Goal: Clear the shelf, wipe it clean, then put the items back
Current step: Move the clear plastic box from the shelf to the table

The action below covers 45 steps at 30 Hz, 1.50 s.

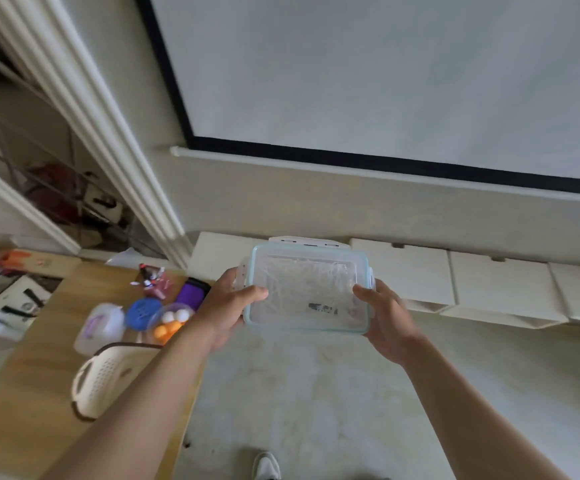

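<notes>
The person is holding a clear plastic box (307, 292) with a pale blue rim in both hands, out in front of the body and above the floor (316, 393). The left hand (227, 306) is grasping the box's left end, its thumb lying across the lid and its other fingers wrapping round the side. The right hand (387, 318) is grasping the box's right end, its thumb tip pressing on the lid and its remaining fingers hidden behind the box. Each grip is closing firmly on the box. Both bare forearms are reaching forward and angling in toward it. The box's lid is facing the camera, and pale stringy contents are showing blurred inside.

Left of the box and lower, a wooden tabletop (32, 393) is carrying a white basket (103, 379), a blue-lidded tub (143, 313), a jar of white and orange balls (172, 323) and a purple thing (191, 294). Beyond the box, white drawer units (416, 275) are lining the wall under a screen (385, 81).
</notes>
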{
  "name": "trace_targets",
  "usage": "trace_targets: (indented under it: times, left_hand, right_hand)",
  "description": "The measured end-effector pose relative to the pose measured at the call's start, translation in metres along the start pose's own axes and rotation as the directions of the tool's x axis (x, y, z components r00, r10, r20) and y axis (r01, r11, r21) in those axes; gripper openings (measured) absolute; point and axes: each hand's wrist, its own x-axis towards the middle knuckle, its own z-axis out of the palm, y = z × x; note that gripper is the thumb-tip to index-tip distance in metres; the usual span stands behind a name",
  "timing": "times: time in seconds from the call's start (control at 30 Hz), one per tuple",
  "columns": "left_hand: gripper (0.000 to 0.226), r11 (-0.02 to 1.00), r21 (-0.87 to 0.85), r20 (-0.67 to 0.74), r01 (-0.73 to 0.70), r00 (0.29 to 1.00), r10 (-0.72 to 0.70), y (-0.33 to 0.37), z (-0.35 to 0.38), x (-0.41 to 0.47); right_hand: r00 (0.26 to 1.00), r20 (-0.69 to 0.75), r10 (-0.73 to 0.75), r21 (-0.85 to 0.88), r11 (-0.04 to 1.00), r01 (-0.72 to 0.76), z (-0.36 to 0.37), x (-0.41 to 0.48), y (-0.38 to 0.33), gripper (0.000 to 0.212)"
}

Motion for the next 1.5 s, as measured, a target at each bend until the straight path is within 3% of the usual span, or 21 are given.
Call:
trace_targets:
  times: [0.17,0.33,0.53,0.8,0.93,1.0,1.07,1.17,1.2,1.3,1.4,1.5]
  left_hand:
    - [0.051,0.997,-0.070,-0.089,0.014,0.996,-0.020,-0.002,-0.073,-0.013]
    - [0.065,0.989,-0.147,-0.192,0.016,0.980,-0.045,-0.007,-0.120,-0.029]
    - [0.056,0.964,-0.264,-0.289,-0.030,0.956,-0.050,-0.011,-0.192,-0.032]
    - [0.050,0.916,-0.374,-0.522,-0.147,0.849,-0.077,-0.004,-0.361,0.033]
    - [0.046,0.909,-0.382,-0.595,-0.170,0.797,-0.101,-0.012,-0.457,0.078]
    - [0.040,0.906,-0.392,-0.626,-0.160,0.768,-0.135,-0.029,-0.495,0.098]
    - [0.032,0.908,-0.398,-0.648,-0.131,0.741,-0.177,-0.051,-0.525,0.118]
    - [0.020,0.908,-0.416,-0.685,-0.054,0.675,-0.274,-0.083,-0.554,0.143]
    - [0.021,0.907,-0.421,-0.683,-0.025,0.666,-0.299,-0.094,-0.561,0.150]
    - [0.027,0.898,-0.434,-0.627,0.076,0.690,-0.362,-0.124,-0.575,0.168]
    - [0.016,0.883,-0.446,-0.627,0.149,0.652,-0.426,-0.146,-0.577,0.181]
    - [0.020,0.889,-0.405,-0.619,0.212,0.652,-0.437,-0.157,-0.575,0.192]
  right_hand:
    - [0.995,0.069,0.069,-0.078,0.995,-0.063,0.066,0.034,0.025,0.048]
    - [0.975,0.154,0.158,-0.180,0.975,-0.129,0.118,0.070,0.036,0.048]
    - [0.954,0.214,0.210,-0.333,0.934,-0.131,0.206,0.127,0.043,0.037]
    - [0.954,0.234,0.189,-0.537,0.843,-0.035,0.391,0.250,0.082,0.037]
    - [0.942,0.245,0.229,-0.638,0.770,-0.021,0.485,0.332,0.134,0.061]
    - [0.930,0.246,0.273,-0.676,0.736,-0.036,0.517,0.370,0.168,0.052]
    - [0.921,0.222,0.321,-0.723,0.688,-0.065,0.534,0.404,0.202,0.051]
    - [0.908,0.182,0.377,-0.778,0.620,-0.101,0.543,0.447,0.249,0.075]
    - [0.902,0.159,0.401,-0.802,0.586,-0.119,0.543,0.457,0.262,0.073]
    - [0.887,0.076,0.456,-0.867,0.469,-0.167,0.540,0.478,0.292,0.039]
    - [0.873,-0.004,0.487,-0.915,0.351,-0.200,0.533,0.492,0.313,0.043]
    - [0.867,-0.055,0.495,-0.932,0.287,-0.223,0.528,0.501,0.325,0.052]
